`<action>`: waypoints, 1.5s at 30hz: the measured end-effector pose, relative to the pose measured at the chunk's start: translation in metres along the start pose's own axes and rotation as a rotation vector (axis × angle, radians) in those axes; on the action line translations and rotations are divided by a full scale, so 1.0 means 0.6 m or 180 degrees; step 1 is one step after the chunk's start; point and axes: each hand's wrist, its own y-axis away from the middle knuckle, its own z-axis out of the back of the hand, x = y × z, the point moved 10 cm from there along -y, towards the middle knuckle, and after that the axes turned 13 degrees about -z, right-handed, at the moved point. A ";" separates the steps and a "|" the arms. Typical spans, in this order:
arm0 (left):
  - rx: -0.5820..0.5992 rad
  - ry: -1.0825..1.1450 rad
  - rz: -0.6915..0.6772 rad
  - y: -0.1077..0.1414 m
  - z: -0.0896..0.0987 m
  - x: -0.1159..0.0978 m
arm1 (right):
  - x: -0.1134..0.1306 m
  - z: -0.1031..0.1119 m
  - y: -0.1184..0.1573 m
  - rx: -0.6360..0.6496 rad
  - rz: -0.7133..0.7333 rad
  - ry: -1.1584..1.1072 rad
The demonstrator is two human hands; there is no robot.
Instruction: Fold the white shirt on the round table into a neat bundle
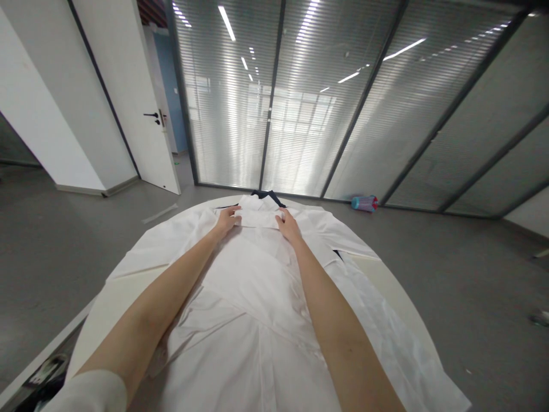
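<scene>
A white shirt lies spread out on a round pale table, sleeves out to both sides. At its far end my left hand pinches one end of the shirt's collar, thumb toward the middle. My right hand grips the other end of that folded white band, fingers curled over its edge. The collar is stretched roughly straight between both hands. Just beyond it, dark cloth shows at the table's far edge.
A blue and red cylindrical package lies on the floor by the glass partition. To the left a white door stands open. A pale strip lies on the floor. A dark, light-edged object is at lower left.
</scene>
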 end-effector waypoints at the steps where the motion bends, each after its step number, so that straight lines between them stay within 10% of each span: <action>1: 0.0088 -0.0073 -0.0008 -0.001 -0.001 -0.001 | 0.000 0.000 -0.001 0.0109 0.0091 0.0134; 7: 0.0530 -0.0488 -0.0113 -0.006 -0.007 -0.004 | -0.006 0.005 -0.002 0.0461 0.0330 0.0680; 20: 0.1147 -0.1483 -0.0433 -0.009 -0.005 -0.028 | 0.021 0.008 0.027 -0.0135 0.0423 0.1498; 40: 0.1527 -0.2484 -0.0569 -0.019 0.018 -0.057 | -0.014 0.001 0.005 0.0067 0.0170 0.0554; 45: 0.1696 -0.2956 -0.0683 -0.015 0.024 -0.096 | 0.027 0.055 0.024 -0.0309 0.0374 0.0748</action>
